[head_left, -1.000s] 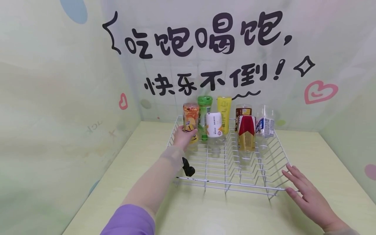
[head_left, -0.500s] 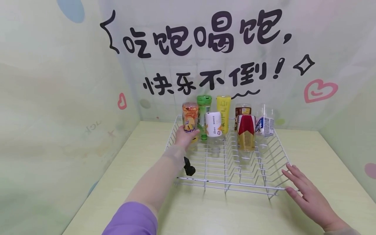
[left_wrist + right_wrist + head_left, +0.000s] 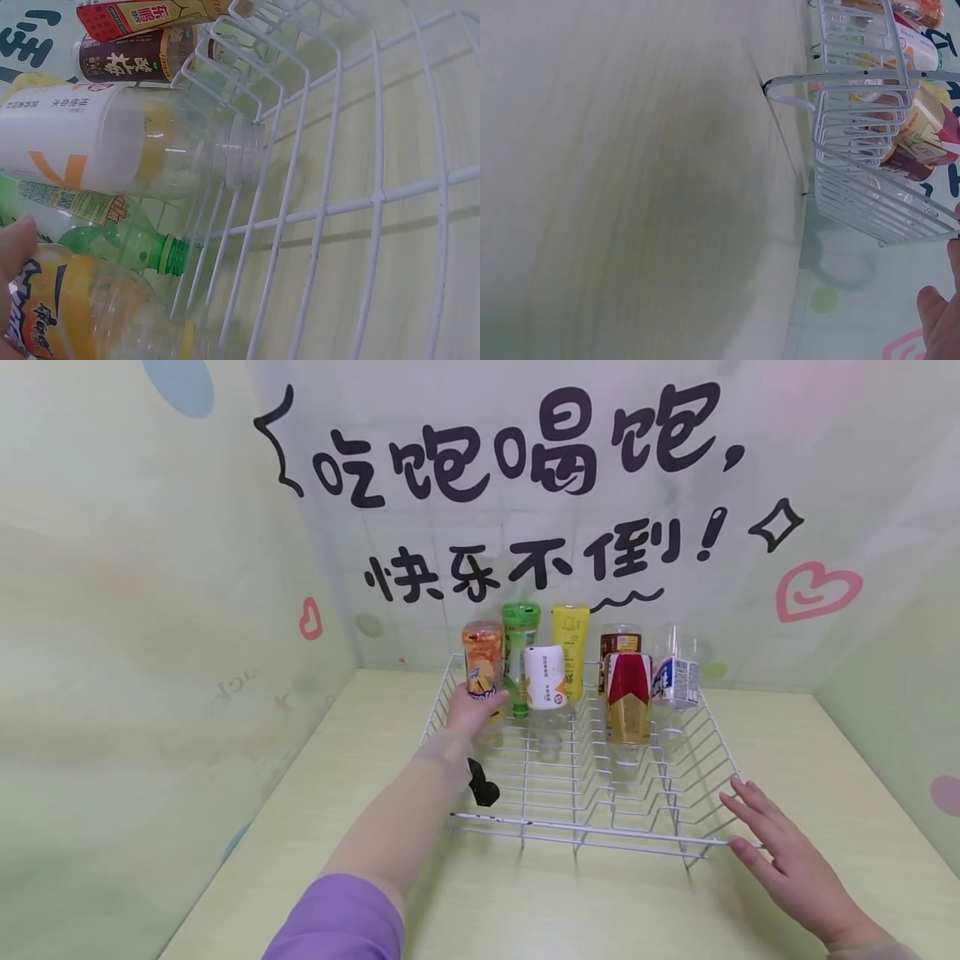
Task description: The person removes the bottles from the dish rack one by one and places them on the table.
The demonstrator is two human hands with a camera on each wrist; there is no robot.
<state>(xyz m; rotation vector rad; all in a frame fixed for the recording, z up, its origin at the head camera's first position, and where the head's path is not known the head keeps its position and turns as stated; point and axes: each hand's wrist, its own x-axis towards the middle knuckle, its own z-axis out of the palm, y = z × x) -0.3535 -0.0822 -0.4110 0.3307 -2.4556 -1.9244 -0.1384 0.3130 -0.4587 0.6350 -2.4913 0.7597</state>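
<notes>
My left hand (image 3: 471, 710) grips an orange-labelled drink bottle (image 3: 483, 653) that stands upside down at the back left of a white wire dish rack (image 3: 570, 823). In the left wrist view its clear neck (image 3: 172, 337) reaches down to the wires, with the thumb (image 3: 16, 244) along its side. Close beside it are a green bottle (image 3: 521, 647) and a white-labelled bottle (image 3: 546, 678), both inverted. My right hand (image 3: 795, 868) is at the rack's front right corner, fingers extended, fingertips right at the rim.
Also inverted in the rack are a yellow bottle (image 3: 573, 647), a red-and-gold bottle (image 3: 628, 700), a brown-labelled bottle (image 3: 612, 639) and a clear bottle (image 3: 678, 672). A black piece (image 3: 483, 789) shows at the left wrist. Printed walls (image 3: 885, 485) enclose the pale table (image 3: 525, 910).
The orange-labelled bottle has turned slightly in my left hand, so more of its dark lettering shows, and its top has shifted a little left. My right hand stays where it was.
</notes>
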